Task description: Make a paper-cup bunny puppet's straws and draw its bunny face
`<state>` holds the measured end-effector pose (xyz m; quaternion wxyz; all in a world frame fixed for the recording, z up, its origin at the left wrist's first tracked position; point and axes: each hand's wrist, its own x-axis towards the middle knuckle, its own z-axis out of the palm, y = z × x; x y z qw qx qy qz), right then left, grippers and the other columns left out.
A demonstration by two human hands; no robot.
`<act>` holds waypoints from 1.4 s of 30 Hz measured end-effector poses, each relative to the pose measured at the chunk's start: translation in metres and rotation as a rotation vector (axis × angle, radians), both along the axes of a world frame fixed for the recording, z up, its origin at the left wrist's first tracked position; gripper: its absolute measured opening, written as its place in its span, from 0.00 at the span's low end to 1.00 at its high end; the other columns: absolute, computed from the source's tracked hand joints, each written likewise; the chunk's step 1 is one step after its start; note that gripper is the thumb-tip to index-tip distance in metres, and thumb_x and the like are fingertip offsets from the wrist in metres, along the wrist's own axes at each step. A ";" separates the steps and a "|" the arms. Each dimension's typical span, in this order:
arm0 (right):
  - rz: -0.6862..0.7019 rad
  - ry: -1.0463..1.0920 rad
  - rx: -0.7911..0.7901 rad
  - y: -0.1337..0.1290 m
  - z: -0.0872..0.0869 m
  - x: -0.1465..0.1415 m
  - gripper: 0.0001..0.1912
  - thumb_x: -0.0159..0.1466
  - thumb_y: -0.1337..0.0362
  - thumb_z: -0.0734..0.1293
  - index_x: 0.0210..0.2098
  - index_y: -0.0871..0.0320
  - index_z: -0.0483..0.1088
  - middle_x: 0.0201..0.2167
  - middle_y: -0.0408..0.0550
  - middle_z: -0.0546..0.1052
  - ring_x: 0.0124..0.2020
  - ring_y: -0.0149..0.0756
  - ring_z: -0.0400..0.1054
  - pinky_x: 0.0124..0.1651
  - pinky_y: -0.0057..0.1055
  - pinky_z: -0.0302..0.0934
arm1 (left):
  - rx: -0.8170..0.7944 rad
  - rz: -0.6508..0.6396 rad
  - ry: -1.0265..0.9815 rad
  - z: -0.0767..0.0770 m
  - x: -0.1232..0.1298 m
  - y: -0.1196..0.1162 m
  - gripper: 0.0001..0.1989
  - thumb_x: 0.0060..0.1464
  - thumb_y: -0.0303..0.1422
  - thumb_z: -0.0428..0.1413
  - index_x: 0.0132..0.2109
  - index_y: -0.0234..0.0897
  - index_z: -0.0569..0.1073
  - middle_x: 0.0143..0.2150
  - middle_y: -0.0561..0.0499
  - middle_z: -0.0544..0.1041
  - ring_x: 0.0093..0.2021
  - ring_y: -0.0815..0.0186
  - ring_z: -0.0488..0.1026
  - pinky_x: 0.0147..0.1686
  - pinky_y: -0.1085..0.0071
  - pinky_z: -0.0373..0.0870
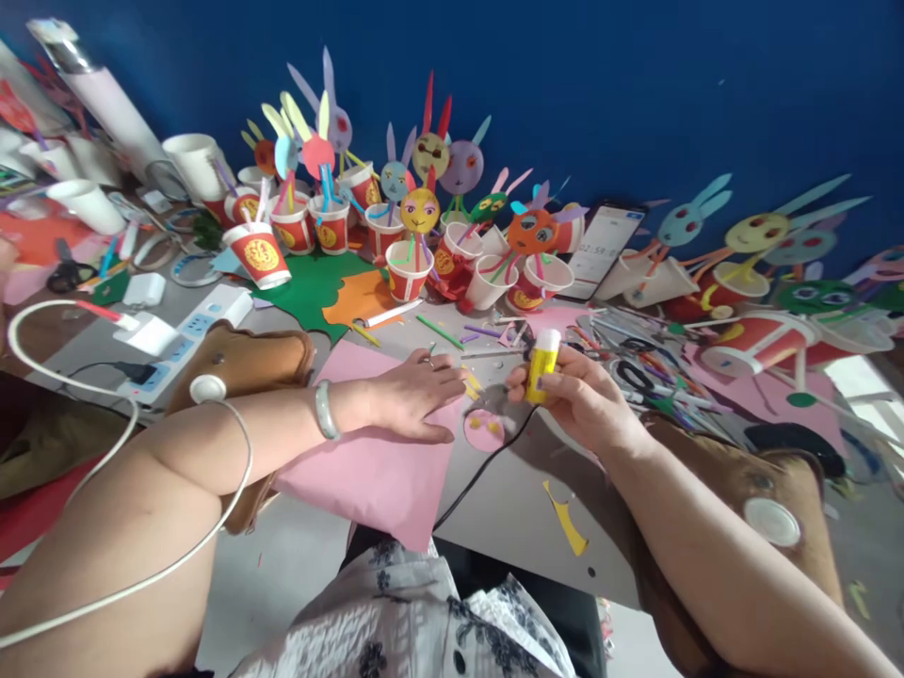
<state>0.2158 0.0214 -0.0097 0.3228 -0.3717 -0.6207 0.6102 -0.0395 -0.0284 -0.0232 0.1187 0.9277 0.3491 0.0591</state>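
Observation:
My right hand point(575, 391) is wrapped round a yellow glue stick point(541, 367) with a white top, held upright above the table. On a pink paper sheet point(381, 471), my left hand point(413, 391) lies flat with its fingers spread, holding nothing. Between the hands is a small pink paper disc point(484, 429) with yellow spots. Small yellow paper pieces point(473, 384) lie just above the disc. A larger yellow scrap point(565, 520) rests nearer the table's front edge.
Paper cups point(263, 256) with rabbit-faced figures line the back. A phone point(605, 247) leans among them. Pens and scissors point(636, 375) lie at the right. A power strip point(201, 330) is at the left; a white cable crosses my left arm. A black cable point(487, 463) crosses the table.

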 end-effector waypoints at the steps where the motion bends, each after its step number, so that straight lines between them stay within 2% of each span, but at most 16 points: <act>1: -0.025 -0.016 0.034 0.003 -0.001 0.001 0.16 0.58 0.51 0.71 0.39 0.53 0.68 0.32 0.47 0.81 0.28 0.41 0.77 0.37 0.43 0.73 | 0.001 0.000 0.011 0.000 0.000 0.000 0.22 0.58 0.45 0.57 0.53 0.34 0.70 0.63 0.37 0.69 0.60 0.47 0.64 0.54 0.52 0.60; 5: -0.166 -0.166 0.264 0.013 -0.010 0.003 0.16 0.57 0.55 0.73 0.39 0.54 0.66 0.34 0.46 0.80 0.34 0.39 0.75 0.40 0.39 0.70 | -0.008 0.020 0.018 0.000 0.001 0.000 0.23 0.56 0.44 0.59 0.52 0.33 0.71 0.66 0.36 0.67 0.62 0.46 0.63 0.56 0.50 0.59; 9: -0.321 -0.482 0.539 0.017 -0.019 0.004 0.12 0.56 0.57 0.71 0.36 0.56 0.69 0.27 0.43 0.74 0.26 0.32 0.65 0.31 0.31 0.61 | -0.022 0.033 -0.005 -0.002 0.002 0.002 0.26 0.54 0.45 0.61 0.54 0.33 0.70 0.67 0.38 0.67 0.63 0.45 0.63 0.57 0.49 0.60; 12: -0.334 -0.600 0.618 0.021 -0.023 0.007 0.10 0.56 0.58 0.69 0.33 0.56 0.68 0.23 0.40 0.71 0.23 0.30 0.61 0.28 0.30 0.56 | -0.014 0.034 -0.009 -0.006 0.002 0.003 0.29 0.53 0.47 0.62 0.55 0.32 0.70 0.67 0.36 0.67 0.63 0.44 0.63 0.56 0.48 0.61; 18: -0.402 -0.763 0.685 0.030 -0.024 0.010 0.09 0.55 0.57 0.67 0.29 0.54 0.63 0.20 0.40 0.70 0.21 0.34 0.62 0.30 0.32 0.54 | 0.015 0.018 -0.065 -0.014 0.001 0.005 0.31 0.52 0.48 0.63 0.57 0.33 0.70 0.67 0.35 0.67 0.63 0.44 0.63 0.56 0.46 0.62; 21: -0.399 -0.786 0.711 0.031 -0.023 0.010 0.11 0.56 0.56 0.66 0.26 0.53 0.60 0.20 0.41 0.71 0.22 0.34 0.62 0.31 0.33 0.54 | 0.019 0.004 -0.085 -0.016 0.000 0.007 0.31 0.52 0.48 0.63 0.56 0.33 0.71 0.66 0.35 0.68 0.63 0.44 0.63 0.56 0.46 0.62; 27: -0.383 -0.800 0.693 0.032 -0.025 0.009 0.11 0.56 0.56 0.66 0.28 0.53 0.60 0.22 0.42 0.72 0.24 0.36 0.64 0.34 0.35 0.55 | 0.010 0.002 -0.105 -0.016 0.002 0.007 0.30 0.52 0.48 0.63 0.55 0.33 0.71 0.66 0.35 0.68 0.64 0.45 0.63 0.58 0.45 0.61; 29: -0.401 -0.787 0.699 0.030 -0.024 0.008 0.12 0.55 0.56 0.67 0.34 0.54 0.64 0.24 0.41 0.73 0.25 0.37 0.65 0.36 0.36 0.56 | -0.001 0.010 -0.093 -0.014 0.003 0.006 0.30 0.52 0.48 0.63 0.55 0.32 0.71 0.66 0.34 0.68 0.64 0.45 0.63 0.58 0.45 0.60; 30: -0.425 -0.773 0.730 0.027 -0.024 0.007 0.15 0.54 0.56 0.68 0.39 0.54 0.65 0.26 0.42 0.74 0.26 0.37 0.65 0.38 0.38 0.57 | -0.008 0.014 -0.088 -0.013 0.004 0.006 0.30 0.52 0.48 0.63 0.55 0.32 0.71 0.66 0.35 0.68 0.64 0.45 0.63 0.59 0.45 0.60; 32: -0.495 -0.739 0.845 0.020 -0.020 0.005 0.23 0.54 0.56 0.69 0.48 0.55 0.64 0.32 0.45 0.75 0.29 0.39 0.67 0.42 0.40 0.57 | -0.023 0.019 -0.083 -0.012 0.004 0.006 0.28 0.52 0.47 0.63 0.54 0.33 0.71 0.66 0.36 0.68 0.64 0.46 0.63 0.59 0.46 0.59; 33: -0.517 -0.724 0.922 0.015 -0.018 0.004 0.23 0.56 0.56 0.69 0.49 0.56 0.64 0.34 0.46 0.75 0.31 0.39 0.67 0.43 0.41 0.57 | -0.030 0.019 -0.086 -0.013 0.004 0.007 0.28 0.52 0.47 0.63 0.54 0.34 0.71 0.66 0.37 0.68 0.65 0.46 0.62 0.60 0.46 0.59; 35: -0.489 -0.701 1.065 0.004 -0.014 0.001 0.16 0.59 0.58 0.67 0.46 0.55 0.66 0.34 0.47 0.75 0.34 0.41 0.68 0.45 0.41 0.56 | -0.037 0.014 -0.103 -0.015 0.004 0.008 0.29 0.52 0.49 0.62 0.55 0.36 0.71 0.66 0.38 0.69 0.66 0.46 0.61 0.60 0.46 0.58; 38: -0.332 -0.702 1.206 -0.011 -0.010 -0.003 0.05 0.62 0.62 0.66 0.38 0.54 0.69 0.35 0.48 0.76 0.39 0.43 0.70 0.45 0.41 0.55 | -0.043 0.012 -0.129 -0.020 0.003 0.010 0.32 0.52 0.52 0.61 0.58 0.38 0.69 0.66 0.37 0.68 0.66 0.46 0.60 0.60 0.47 0.58; 42: -0.282 -0.733 1.236 -0.015 -0.012 -0.005 0.04 0.63 0.64 0.66 0.38 0.54 0.71 0.37 0.49 0.77 0.40 0.44 0.69 0.45 0.41 0.55 | -0.045 0.012 -0.133 -0.020 0.003 0.010 0.31 0.52 0.51 0.61 0.58 0.40 0.69 0.66 0.38 0.68 0.66 0.46 0.60 0.60 0.47 0.57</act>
